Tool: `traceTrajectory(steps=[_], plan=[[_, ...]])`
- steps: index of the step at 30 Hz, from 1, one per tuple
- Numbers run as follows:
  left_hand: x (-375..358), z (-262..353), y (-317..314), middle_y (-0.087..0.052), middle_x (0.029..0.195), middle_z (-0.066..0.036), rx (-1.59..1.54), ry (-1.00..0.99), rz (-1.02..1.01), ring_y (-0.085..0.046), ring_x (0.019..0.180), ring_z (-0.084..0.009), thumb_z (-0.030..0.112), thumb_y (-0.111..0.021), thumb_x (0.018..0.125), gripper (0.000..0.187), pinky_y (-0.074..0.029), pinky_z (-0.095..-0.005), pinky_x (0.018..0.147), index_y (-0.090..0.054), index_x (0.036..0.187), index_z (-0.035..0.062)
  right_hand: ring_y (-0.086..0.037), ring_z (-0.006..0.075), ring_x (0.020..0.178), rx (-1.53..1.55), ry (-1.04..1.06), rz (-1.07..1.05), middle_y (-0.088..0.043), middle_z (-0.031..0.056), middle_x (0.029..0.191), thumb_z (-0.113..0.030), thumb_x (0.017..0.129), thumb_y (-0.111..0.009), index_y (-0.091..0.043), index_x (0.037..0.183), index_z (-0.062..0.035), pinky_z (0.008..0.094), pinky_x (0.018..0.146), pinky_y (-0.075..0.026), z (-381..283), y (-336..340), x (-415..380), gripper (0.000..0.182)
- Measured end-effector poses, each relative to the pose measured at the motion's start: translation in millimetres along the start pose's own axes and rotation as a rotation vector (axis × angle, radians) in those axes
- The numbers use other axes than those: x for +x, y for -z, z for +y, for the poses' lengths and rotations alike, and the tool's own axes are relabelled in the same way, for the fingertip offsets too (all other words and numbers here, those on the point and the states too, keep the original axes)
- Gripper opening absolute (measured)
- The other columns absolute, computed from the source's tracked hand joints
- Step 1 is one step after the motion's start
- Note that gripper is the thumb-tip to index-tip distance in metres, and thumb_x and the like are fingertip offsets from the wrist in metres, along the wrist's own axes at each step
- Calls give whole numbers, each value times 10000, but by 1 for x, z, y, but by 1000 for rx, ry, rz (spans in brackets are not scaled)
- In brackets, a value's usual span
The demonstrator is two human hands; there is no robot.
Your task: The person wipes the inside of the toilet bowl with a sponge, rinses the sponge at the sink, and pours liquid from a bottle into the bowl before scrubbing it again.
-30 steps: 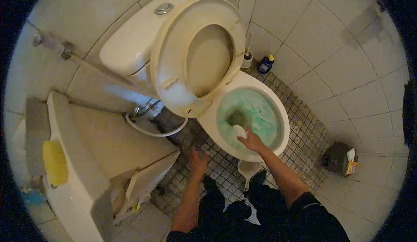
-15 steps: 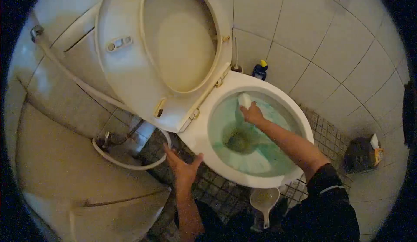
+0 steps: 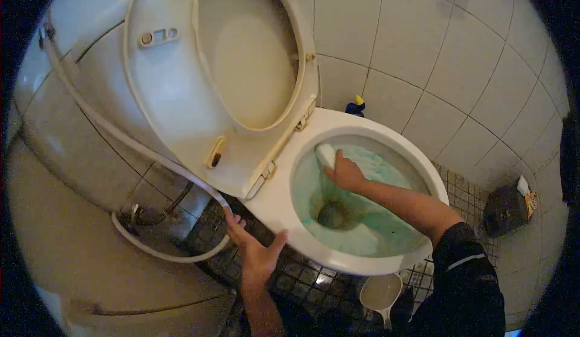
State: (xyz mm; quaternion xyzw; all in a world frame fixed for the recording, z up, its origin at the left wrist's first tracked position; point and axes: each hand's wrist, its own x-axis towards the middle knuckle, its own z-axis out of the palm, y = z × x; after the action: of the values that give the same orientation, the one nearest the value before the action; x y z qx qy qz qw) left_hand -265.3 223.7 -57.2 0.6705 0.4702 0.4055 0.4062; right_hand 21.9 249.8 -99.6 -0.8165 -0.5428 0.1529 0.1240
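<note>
My right hand (image 3: 347, 174) is inside the toilet bowl (image 3: 440, 203), closed around a white oblong scrubber (image 3: 326, 154) against the bowl's upper left wall. Streaks of blue-green liquid (image 3: 377, 162) coat the inside, and brownish water (image 3: 331, 215) sits in the drain. To the left of the bowl, my left hand (image 3: 258, 253) is open with fingers spread, holding nothing. Its thumb tip is right by the outer rim, and its fingertips are beside the white hose (image 3: 163, 160). The toilet seat and lid (image 3: 166, 89) are raised, leaning back.
A dark blue bottle with a yellow cap (image 3: 356, 106) stands behind the bowl by the tiled wall. A white dipper (image 3: 380, 291) is on the floor below the bowl's front. At the right is a dark bin (image 3: 506, 210) with packets on top.
The camera view has shifted slightly. My right hand and the scrubber have moved along the upper left bowl wall. My left hand stays open beside the bowl.
</note>
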Motion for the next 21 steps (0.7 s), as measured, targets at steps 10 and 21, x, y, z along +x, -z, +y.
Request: traceTrajectory(steps=[10, 21], plan=[[-6, 14, 1, -182, 1229, -253, 72, 22, 18, -246, 1133, -352, 169, -748, 584, 1036, -197, -438, 976, -17, 1305, 29, -556, 417, 736, -157, 349, -205, -548, 298, 775, -395, 764, -506, -282, 1131, 148, 445, 652, -459, -19, -2, -19, 693], [-18, 15, -10, -195, 1216, -276, 250, -67, 150, -261, 1131, -377, 171, -716, 627, 960, -216, -444, 970, -50, 1299, 9, -560, 396, 781, -108, 565, -305, -558, 280, 821, -356, 755, -514, -315, 1091, 129, 463, 688, -446, -40, -14, -65, 623]])
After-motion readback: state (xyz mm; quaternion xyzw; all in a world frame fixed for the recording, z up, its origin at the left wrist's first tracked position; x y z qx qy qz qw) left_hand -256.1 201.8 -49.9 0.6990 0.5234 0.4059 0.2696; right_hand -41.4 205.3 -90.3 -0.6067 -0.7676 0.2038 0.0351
